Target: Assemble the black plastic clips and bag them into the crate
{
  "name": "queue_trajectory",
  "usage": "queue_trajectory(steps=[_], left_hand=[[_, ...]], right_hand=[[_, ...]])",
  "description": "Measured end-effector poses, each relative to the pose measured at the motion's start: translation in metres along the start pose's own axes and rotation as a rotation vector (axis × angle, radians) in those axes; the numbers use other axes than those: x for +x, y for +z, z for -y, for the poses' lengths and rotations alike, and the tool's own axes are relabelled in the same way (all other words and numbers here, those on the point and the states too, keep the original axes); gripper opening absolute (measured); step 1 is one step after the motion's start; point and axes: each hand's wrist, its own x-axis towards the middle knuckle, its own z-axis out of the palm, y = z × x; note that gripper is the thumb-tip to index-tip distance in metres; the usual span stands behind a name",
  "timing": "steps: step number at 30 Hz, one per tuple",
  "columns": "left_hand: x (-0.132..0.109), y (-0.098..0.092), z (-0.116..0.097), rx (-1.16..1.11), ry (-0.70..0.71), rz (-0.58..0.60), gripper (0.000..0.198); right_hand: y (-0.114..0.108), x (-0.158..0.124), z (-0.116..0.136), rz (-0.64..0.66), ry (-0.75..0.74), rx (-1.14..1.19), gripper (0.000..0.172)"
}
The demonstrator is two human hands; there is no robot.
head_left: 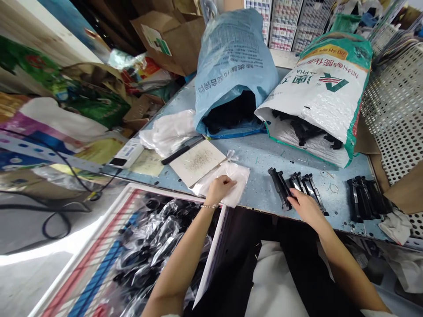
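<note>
Parts (pixel 298 179), black and slim, lie on the blue table (pixel 253 152); the right hand (pixel 308 209) touches the leftmost with thumb and fingertips, though I cannot tell whether they pinch. The left hand (pixel 220 188), fingers curled, rests on white plastic bags (pixel 243 176). Beyond lie a blue sack (pixel 236 66) and a white-green sack (pixel 317 94).

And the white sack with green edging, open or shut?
Open: the white sack gapes at its near end, with black parts visible inside. How full, cannot tell; its depth is hidden.
</note>
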Motion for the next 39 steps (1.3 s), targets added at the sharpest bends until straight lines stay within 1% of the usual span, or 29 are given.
queue_trajectory(steps=[2,3,5,7,8,9,10,11,13,15,16,18,20,22,23,26,27,29,30,32,33,34,35,36,37,38,39], left_hand=[[0.002,-0.006,0.007,-0.060,-0.016,0.034,0.027],[0.002,-0.007,0.009,-0.083,-0.017,0.040,0.025],[0.002,-0.006,0.009,-0.108,-0.003,0.026,0.020],[-0.001,-0.003,0.007,-0.110,0.036,-0.002,0.017],[-0.003,-0.003,0.007,-0.108,0.060,-0.016,0.018],[-0.006,-0.004,0.006,-0.101,0.095,-0.030,0.021],[-0.008,-0.005,0.007,-0.086,0.142,-0.043,0.026],[-0.012,-0.007,0.007,-0.062,0.195,-0.053,0.033],[-0.018,-0.010,0.010,0.000,0.292,-0.053,0.048],[-0.022,-0.010,0.013,0.042,0.339,-0.034,0.059],[-0.024,-0.009,0.014,0.040,0.336,-0.024,0.063],[-0.026,-0.007,0.014,0.014,0.322,-0.011,0.068],[-0.031,-0.006,0.008,0.009,0.336,-0.008,0.072],[-0.042,-0.007,-0.004,0.046,0.403,0.000,0.075],[-0.050,-0.008,-0.012,0.062,0.454,0.015,0.077],[-0.077,-0.006,-0.039,0.029,0.631,0.133,0.084],[-0.086,-0.003,-0.048,0.003,0.673,0.175,0.085],[-0.100,0.004,-0.063,-0.025,0.705,0.232,0.082],[-0.105,0.008,-0.070,-0.021,0.703,0.232,0.077],[-0.115,0.008,-0.078,0.014,0.701,0.173,0.063],[-0.119,0.004,-0.079,0.039,0.700,0.126,0.053],[-0.124,-0.004,-0.076,0.068,0.690,0.075,0.044],[-0.129,-0.015,-0.069,0.101,0.666,0.033,0.038],[-0.135,-0.029,-0.058,0.143,0.623,0.004,0.033],[-0.140,-0.045,-0.043,0.191,0.568,-0.009,0.031],[-0.146,-0.060,-0.025,0.248,0.499,-0.015,0.028],[-0.152,-0.074,-0.006,0.307,0.437,-0.023,0.023]], right_hand=[[0.010,0.005,0.008,0.092,-0.017,0.490,0.027],[0.018,0.007,0.016,0.182,-0.012,0.758,0.026],[0.040,0.010,0.034,0.432,0.051,1.251,0.026],[0.063,0.013,0.051,0.703,0.180,1.587,0.025],[0.074,0.014,0.057,0.810,0.254,1.691,0.024],[0.084,0.015,0.061,0.883,0.323,1.766,0.023],[0.091,0.016,0.063,0.925,0.379,1.824,0.022],[0.098,0.017,0.064,0.944,0.417,1.879,0.021],[0.105,0.017,0.062,0.964,0.441,1.985,0.024],[0.109,0.017,0.061,0.995,0.426,2.063,0.029],[0.111,0.017,0.061,1.004,0.416,2.081,0.030],[0.112,0.019,0.065,0.992,0.412,2.074,0.026],[0.112,0.022,0.071,0.947,0.402,2.012,0.017],[0.111,0.024,0.074,0.889,0.359,1.906,0.012],[0.109,0.025,0.075,0.845,0.328,1.846,0.013],[0.104,0.024,0.074,0.633,0.196,1.633,0.025],[0.103,0.022,0.073,0.558,0.156,1.568,0.028],[0.101,0.016,0.072,0.431,0.095,1.468,0.029],[0.100,0.011,0.072,0.369,0.065,1.416,0.027],[0.096,-0.001,0.074,0.279,-0.023,1.287,0.027],[0.091,-0.007,0.075,0.289,-0.083,1.221,0.031],[0.085,-0.013,0.075,0.336,-0.150,1.161,0.037],[0.077,-0.018,0.073,0.391,-0.215,1.103,0.042],[0.067,-0.022,0.069,0.425,-0.264,1.042,0.044],[0.055,-0.024,0.063,0.405,-0.296,0.960,0.044],[0.041,-0.026,0.055,0.323,-0.307,0.851,0.041],[0.028,-0.025,0.044,0.187,-0.295,0.712,0.038]])
